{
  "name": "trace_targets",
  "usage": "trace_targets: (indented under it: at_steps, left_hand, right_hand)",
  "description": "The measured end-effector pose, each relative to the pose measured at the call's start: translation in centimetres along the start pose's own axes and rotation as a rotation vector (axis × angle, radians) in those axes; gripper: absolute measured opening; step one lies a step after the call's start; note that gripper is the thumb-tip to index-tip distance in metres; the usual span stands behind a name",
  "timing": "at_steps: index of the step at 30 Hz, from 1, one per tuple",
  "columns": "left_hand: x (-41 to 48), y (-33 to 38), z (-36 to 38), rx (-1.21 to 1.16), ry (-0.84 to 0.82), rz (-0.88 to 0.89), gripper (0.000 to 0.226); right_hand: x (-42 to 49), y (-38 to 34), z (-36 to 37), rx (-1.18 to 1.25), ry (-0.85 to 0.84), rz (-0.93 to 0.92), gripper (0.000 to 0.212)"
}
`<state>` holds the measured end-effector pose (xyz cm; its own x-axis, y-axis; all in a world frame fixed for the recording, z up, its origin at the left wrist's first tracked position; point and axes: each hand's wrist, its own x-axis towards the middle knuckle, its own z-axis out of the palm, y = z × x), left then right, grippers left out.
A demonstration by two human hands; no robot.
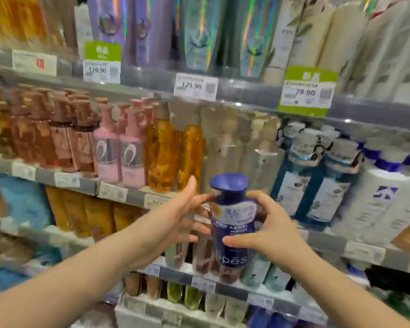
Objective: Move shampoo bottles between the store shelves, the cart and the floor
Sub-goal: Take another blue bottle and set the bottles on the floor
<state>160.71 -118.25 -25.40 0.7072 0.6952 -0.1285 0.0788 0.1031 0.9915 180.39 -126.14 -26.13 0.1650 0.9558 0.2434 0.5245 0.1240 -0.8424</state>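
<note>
Single view: wide-angle camera worn on person's head. Faces forward and slightly down, close to store shelves (246, 92), which fill whole frame. Frame tilted: shelf rows slope down toward right, lines bend near edges. Forearms enter from bottom corners. Left hand (175, 221) and right hand (270, 230) meet just below centre at blue bottle (232, 223), nearest thing to lens. Price tags (195, 87) legible mid-frame; outer areas blurred.
</note>
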Motion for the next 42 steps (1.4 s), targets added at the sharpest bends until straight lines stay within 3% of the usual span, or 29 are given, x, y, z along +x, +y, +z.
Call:
trace_targets:
  at_steps: [7,12,16,20,27,32,42]
  left_hand:
    - [1.3,-18.0,-2.0,-0.14,0.088,-0.442,0.076]
    - [2.0,-31.9,-1.7,-0.226,0.19,-0.651,0.062]
    - [2.9,-43.4,-0.8,-0.292,0.21,-0.772,0.063]
    - [1.9,-56.4,-0.1,-0.32,0.205,-0.919,0.071]
    - [0.7,-74.8,2.4,-0.353,0.071,-1.056,0.074]
    - [0.0,-86.3,3.8,-0.326,0.078,-1.159,0.084]
    - [2.7,-100.0,5.0,-0.284,0.071,-1.156,0.073]
  right_hand:
    - [-4.4,16.2,12.4,0.085,-0.178,0.286,0.077]
    - [-9.4,27.4,20.6,0.087,-0.237,0.432,0.084]
    - [-14.9,36.5,26.7,0.227,-0.273,0.598,0.067]
    - [-21.1,45.5,31.9,0.254,-0.322,0.795,0.063]
    - [-29.9,58.8,40.3,0.122,-0.307,0.833,0.068]
    - [-35.5,67.3,45.0,0.062,-0.337,0.891,0.054]
    - [-40.4,80.0,52.4,-0.01,-0.277,0.942,0.06]
